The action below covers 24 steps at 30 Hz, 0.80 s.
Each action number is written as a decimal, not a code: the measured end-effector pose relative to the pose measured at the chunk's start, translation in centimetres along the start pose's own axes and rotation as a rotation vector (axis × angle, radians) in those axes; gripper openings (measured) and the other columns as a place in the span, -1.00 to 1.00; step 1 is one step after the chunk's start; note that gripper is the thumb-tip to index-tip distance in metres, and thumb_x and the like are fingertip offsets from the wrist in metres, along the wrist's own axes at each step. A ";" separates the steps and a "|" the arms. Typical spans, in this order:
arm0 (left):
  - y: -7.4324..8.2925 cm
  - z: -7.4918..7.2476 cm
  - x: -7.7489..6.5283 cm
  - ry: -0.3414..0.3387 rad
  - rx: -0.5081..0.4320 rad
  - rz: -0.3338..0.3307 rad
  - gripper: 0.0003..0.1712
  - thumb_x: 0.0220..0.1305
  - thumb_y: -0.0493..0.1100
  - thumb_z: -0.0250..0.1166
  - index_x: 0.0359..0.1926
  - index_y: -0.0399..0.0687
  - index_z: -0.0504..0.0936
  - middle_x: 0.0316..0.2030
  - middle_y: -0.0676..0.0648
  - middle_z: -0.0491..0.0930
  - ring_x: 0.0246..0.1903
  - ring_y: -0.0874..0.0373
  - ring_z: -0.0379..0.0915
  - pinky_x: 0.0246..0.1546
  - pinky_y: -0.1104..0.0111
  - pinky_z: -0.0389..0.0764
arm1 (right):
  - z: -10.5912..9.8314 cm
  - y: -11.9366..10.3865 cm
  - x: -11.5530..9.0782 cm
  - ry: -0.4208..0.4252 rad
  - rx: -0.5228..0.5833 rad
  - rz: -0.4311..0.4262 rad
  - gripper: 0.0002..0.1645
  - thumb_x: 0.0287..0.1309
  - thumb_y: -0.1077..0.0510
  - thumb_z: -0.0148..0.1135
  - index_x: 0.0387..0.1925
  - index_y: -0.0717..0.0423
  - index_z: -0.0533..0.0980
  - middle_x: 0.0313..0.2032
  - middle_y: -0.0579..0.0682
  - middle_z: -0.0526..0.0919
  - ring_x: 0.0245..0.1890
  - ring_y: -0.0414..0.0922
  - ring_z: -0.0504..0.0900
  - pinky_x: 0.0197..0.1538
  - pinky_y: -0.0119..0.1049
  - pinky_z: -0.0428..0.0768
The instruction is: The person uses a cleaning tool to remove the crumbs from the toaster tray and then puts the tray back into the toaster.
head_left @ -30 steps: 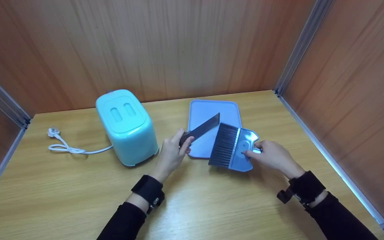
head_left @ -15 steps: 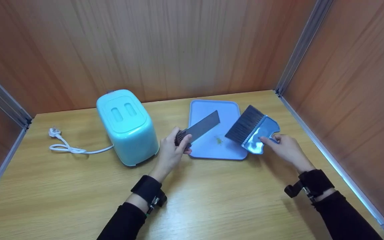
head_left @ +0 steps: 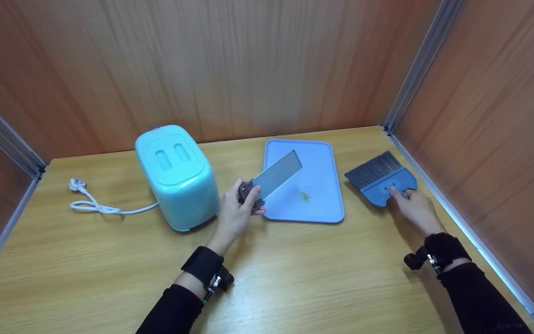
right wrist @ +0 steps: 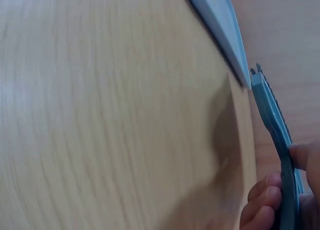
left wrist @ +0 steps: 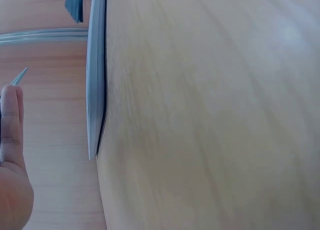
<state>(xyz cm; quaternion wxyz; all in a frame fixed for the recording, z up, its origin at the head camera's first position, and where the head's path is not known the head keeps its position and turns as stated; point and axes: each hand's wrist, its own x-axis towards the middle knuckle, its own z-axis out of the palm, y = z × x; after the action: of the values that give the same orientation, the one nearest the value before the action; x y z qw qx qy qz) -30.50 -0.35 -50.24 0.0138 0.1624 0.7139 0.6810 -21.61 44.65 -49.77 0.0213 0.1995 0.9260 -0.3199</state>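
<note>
My left hand (head_left: 238, 206) grips the dark brown ribbed handle of a flat-bladed tool (head_left: 277, 174); its grey blade slants over the left part of a lilac-blue tray (head_left: 325, 174). In the left wrist view only the thin tip of the flat-bladed tool (left wrist: 19, 77) shows past the fingers. A small patch of yellow-green bits (head_left: 305, 196) lies on the tray. To the right of the tray, my right hand (head_left: 417, 211) pinches a wide blue brush (head_left: 382, 178) with dark bristles, thumb on its face. Edge-on, the blue brush (right wrist: 272, 112) appears in the right wrist view.
A turquoise toaster-like appliance (head_left: 177, 181) stands left of my left hand. Its white cord and plug (head_left: 102, 208) lie on the wooden table (head_left: 267, 278). Wooden panels (head_left: 248, 69) with metal edging enclose the back and sides.
My right hand has carried the blue brush rightward, off the tray and beside it, uncovering the yellow-green bits. My left hand has turned the flat-bladed tool slightly so more of its blade faces up.
</note>
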 end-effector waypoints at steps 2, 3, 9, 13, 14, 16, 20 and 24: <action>-0.1 0.0 -0.1 0.011 -0.012 -0.007 -0.73 0.61 -0.11 0.27 -0.12 -0.23 0.43 -0.31 -0.26 0.67 -0.42 -0.01 0.81 -0.36 0.22 0.87 | 0.1 0.6 0.3 -0.002 -0.001 0.024 -0.27 0.59 -0.47 -0.16 -0.41 0.06 0.30 -0.53 -0.11 0.34 -0.49 -0.13 0.38 -0.40 -0.30 0.41; -0.2 -0.1 -0.2 0.014 -0.019 -0.009 -0.72 0.61 -0.11 0.27 -0.12 -0.23 0.43 -0.31 -0.26 0.67 -0.41 -0.01 0.81 -0.36 0.22 0.87 | 0.2 0.9 0.4 -0.002 -0.002 0.035 -0.27 0.59 -0.46 -0.16 -0.42 0.05 0.31 -0.54 -0.11 0.36 -0.50 -0.13 0.39 -0.42 -0.30 0.41; -0.4 0.1 -0.4 0.018 -0.071 -0.008 -0.72 0.61 -0.10 0.27 -0.09 -0.25 0.44 -0.31 -0.28 0.69 -0.41 -0.02 0.82 -0.35 0.19 0.87 | 0.7 1.8 0.9 0.008 -0.066 0.068 -0.26 0.59 -0.44 -0.16 -0.53 0.02 0.28 -0.59 -0.13 0.31 -0.55 -0.14 0.36 -0.44 -0.28 0.37; -0.5 0.4 -0.4 0.023 -0.097 -0.014 -0.70 0.61 -0.09 0.27 -0.07 -0.26 0.43 -0.30 -0.29 0.68 -0.42 0.00 0.81 -0.34 0.18 0.87 | 0.6 1.6 0.9 0.012 -0.110 0.078 -0.24 0.54 -0.48 -0.08 -0.57 0.00 0.27 -0.61 -0.14 0.28 -0.58 -0.16 0.32 -0.49 -0.31 0.31; -0.5 0.4 -0.4 0.028 -0.104 -0.021 -0.70 0.61 -0.09 0.28 -0.07 -0.26 0.43 -0.30 -0.29 0.68 -0.43 0.01 0.81 -0.34 0.19 0.87 | 0.6 1.5 0.8 0.013 -0.122 0.081 -0.23 0.51 -0.50 -0.05 -0.58 -0.01 0.26 -0.62 -0.15 0.27 -0.60 -0.17 0.31 -0.50 -0.32 0.29; -0.5 0.4 -0.5 0.036 -0.119 -0.038 -0.70 0.61 -0.10 0.27 -0.06 -0.27 0.43 -0.30 -0.28 0.67 -0.43 0.01 0.80 -0.34 0.19 0.88 | 0.7 1.4 0.7 0.027 -0.147 0.082 -0.21 0.46 -0.53 0.01 -0.63 -0.04 0.24 -0.64 -0.18 0.24 -0.62 -0.18 0.28 -0.52 -0.34 0.25; -0.6 0.5 -0.5 0.048 -0.153 -0.077 -0.72 0.62 -0.11 0.26 -0.05 -0.27 0.43 -0.31 -0.27 0.68 -0.44 0.03 0.80 -0.33 0.21 0.88 | 1.0 1.4 0.5 0.090 -0.194 0.084 -0.18 0.40 -0.54 0.10 -0.69 -0.08 0.19 -0.67 -0.20 0.18 -0.64 -0.19 0.24 -0.56 -0.34 0.22; -0.4 0.5 -0.4 0.060 -0.190 -0.107 -0.74 0.63 -0.12 0.24 -0.05 -0.25 0.43 -0.31 -0.25 0.69 -0.44 0.06 0.79 -0.31 0.22 0.88 | 1.1 1.4 0.5 0.183 -0.229 0.045 -0.17 0.39 -0.50 0.17 -0.74 -0.08 0.18 -0.70 -0.20 0.18 -0.68 -0.20 0.25 -0.62 -0.35 0.21</action>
<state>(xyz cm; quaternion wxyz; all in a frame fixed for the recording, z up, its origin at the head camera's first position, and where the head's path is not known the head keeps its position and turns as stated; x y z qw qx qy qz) -30.10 0.03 -50.78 0.0441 0.1018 0.6538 0.7485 -21.65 45.13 -51.53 -0.0333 0.2449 0.9497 -0.1922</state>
